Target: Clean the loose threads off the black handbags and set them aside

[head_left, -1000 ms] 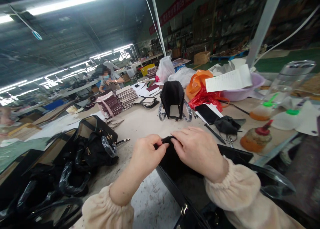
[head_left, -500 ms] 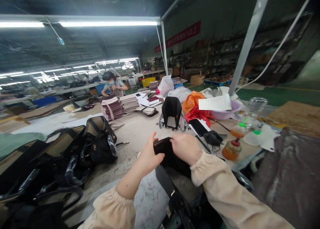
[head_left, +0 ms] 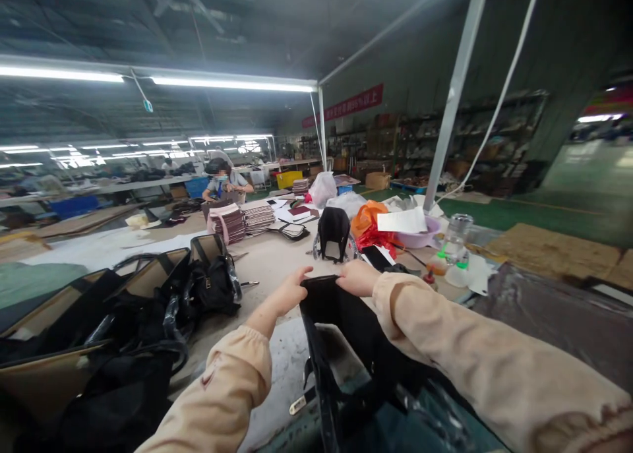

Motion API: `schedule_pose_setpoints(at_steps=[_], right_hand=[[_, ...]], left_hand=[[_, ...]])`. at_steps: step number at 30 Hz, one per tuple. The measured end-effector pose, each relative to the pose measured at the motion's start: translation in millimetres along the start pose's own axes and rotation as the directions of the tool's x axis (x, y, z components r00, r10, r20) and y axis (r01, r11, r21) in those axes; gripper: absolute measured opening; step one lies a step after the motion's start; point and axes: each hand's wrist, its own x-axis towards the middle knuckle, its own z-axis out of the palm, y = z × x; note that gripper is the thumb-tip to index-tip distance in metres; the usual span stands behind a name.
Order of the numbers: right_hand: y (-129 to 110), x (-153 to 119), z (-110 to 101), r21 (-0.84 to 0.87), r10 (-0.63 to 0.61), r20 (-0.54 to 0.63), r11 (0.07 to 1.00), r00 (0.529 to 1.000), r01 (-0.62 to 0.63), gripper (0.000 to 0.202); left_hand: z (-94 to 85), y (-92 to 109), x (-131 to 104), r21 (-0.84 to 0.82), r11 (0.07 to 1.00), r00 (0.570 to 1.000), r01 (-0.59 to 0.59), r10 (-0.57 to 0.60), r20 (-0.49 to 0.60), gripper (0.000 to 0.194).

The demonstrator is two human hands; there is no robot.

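Observation:
A black handbag stands in front of me, its wide mouth facing me and the tabletop visible through the opening. My left hand holds its far left corner, index finger stretched along the rim and the other fingers partly hidden. At the far right corner, my right hand is closed over the edge. A metal-tipped strap hangs from the bag's near left side. Just beyond my hands stands a smaller black bag piece with plastic-wrapped handles.
Several black bags with tan linings crowd the left. Stacked panels lie farther back, near a seated co-worker. Orange and red plastic bags, a lilac basin and bottles with green caps stand to the right.
My view has tilted up and turned right. The handbag has swung so its opening spreads wider toward me. Both hands stay at its far edge, the left thumb no longer showing inside.

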Motion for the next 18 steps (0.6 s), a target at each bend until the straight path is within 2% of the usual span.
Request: schedule_pose_setpoints(at_steps=[3, 8, 11, 13, 16, 18], right_hand=[[2.4, -17.3, 5.1, 0.005, 0.002, -0.009, 1.0, 1.0, -0.002, 0.04], [9.1, -32.6, 20.5, 0.038, 0.047, -0.058, 0.998, 0.997, -0.045, 0.046], [12.8, -36.0, 25.1, 0.081, 0.07, -0.079, 0.995, 0.994, -0.063, 0.046], [14.2, -38.7, 26.2, 0.116, 0.084, -0.093, 0.991, 0.992, -0.073, 0.046], [14.5, -42.8, 27.7, 0.169, 0.11, -0.116, 0.982, 0.987, -0.09, 0.045], [14.2, -44.6, 29.2, 0.2, 0.128, -0.127, 0.975, 0.984, -0.101, 0.045]], left_hand=[[8.0, 1.1, -3.2, 0.023, 0.999, 1.0, -0.023, 0.023, -0.008, 0.067], [24.7, 0.2, 0.6, 0.145, 0.988, 0.985, -0.056, 0.079, -0.152, 0.044], [28.7, 6.0, -1.7, 0.251, 0.964, 0.97, -0.091, 0.143, -0.196, 0.034], [28.7, 11.8, -4.4, 0.354, 0.923, 0.959, -0.151, 0.223, -0.173, 0.027], [27.5, 19.9, -5.8, 0.529, 0.81, 0.937, -0.252, 0.341, -0.076, 0.019], [27.6, 23.5, -4.1, 0.608, 0.744, 0.93, -0.275, 0.366, -0.027, 0.018]])
